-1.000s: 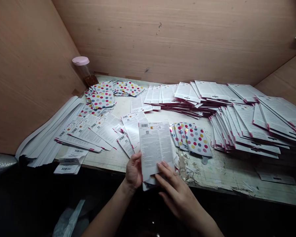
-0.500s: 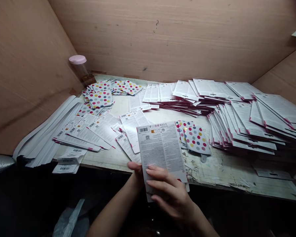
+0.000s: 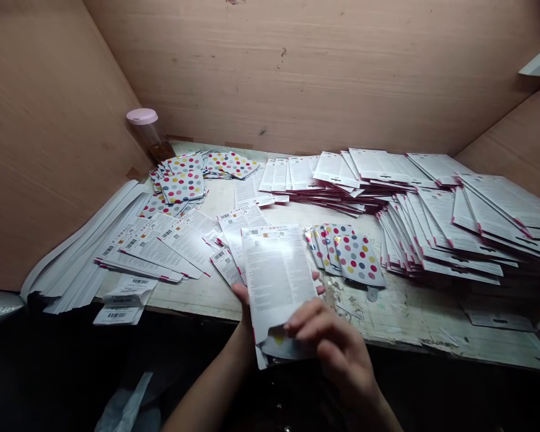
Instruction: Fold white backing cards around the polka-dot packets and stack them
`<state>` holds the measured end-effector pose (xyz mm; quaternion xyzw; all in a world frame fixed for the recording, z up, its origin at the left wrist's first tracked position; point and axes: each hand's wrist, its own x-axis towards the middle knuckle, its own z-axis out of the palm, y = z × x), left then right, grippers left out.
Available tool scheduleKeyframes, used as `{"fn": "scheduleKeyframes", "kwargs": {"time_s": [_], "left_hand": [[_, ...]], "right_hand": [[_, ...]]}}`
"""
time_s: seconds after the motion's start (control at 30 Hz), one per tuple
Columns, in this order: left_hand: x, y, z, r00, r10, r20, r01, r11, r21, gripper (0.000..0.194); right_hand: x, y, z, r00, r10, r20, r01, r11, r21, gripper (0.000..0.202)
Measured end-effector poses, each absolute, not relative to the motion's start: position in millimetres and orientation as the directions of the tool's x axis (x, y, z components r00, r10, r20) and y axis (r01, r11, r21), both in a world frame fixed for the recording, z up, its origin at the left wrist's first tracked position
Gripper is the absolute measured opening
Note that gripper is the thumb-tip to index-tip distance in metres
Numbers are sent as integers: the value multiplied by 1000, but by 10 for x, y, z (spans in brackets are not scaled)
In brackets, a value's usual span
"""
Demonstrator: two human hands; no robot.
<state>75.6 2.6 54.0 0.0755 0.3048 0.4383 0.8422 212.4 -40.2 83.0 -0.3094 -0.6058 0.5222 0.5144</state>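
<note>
A white printed card envelope [image 3: 276, 270] tilts upright over the table's front edge. My left hand [image 3: 244, 306] grips it from behind; the thumb shows at its left side and fingertips at its right. At the lower end the envelope gapes, and part of a dotted sachet [image 3: 279, 343] shows inside. My right hand [image 3: 339, 345] touches this opening with its fingertips, fingers bent and thumb apart. Just beyond lie several polka-dot sachets [image 3: 360, 258]. To the left, printed card envelopes [image 3: 186, 237] are fanned out.
Piles of printed envelopes [image 3: 459, 231] fill the right and back of the table. More dotted sachets [image 3: 183, 186] lie at the back left, near a pink-lidded bottle [image 3: 144, 123]. A paper stack [image 3: 85, 246] and barcode labels [image 3: 125, 298] are at left. Wooden panels [image 3: 270, 78] enclose the table.
My right hand has shifted from lying across the envelope's front to its lower right. The lower opening now gapes with the dotted sachet showing, and the envelope tilts back more, catching glare.
</note>
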Motion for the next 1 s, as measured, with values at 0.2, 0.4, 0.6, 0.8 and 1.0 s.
{"fn": "scheduleKeyframes", "kwargs": {"time_s": [0.2, 0.4, 0.6, 0.8, 1.0], "left_hand": [[608, 118, 457, 602, 796, -70, -739, 587, 330, 129], [732, -17, 314, 573, 780, -250, -703, 625, 338, 99], [555, 211, 275, 56, 920, -388, -464, 368, 806, 66], [641, -18, 31, -123, 936, 331, 566, -208, 798, 75], [238, -215, -82, 581, 744, 330, 652, -668, 358, 53]], "right_hand": [[2088, -570, 756, -491, 809, 324, 674, 588, -446, 52], [1941, -280, 638, -549, 836, 4, 722, 477, -500, 47], [2199, -524, 748, -479, 828, 293, 596, 552, -584, 32], [2322, -164, 79, -131, 927, 352, 621, 353, -699, 16], [2339, -172, -234, -133, 913, 385, 618, 380, -688, 13]]}}
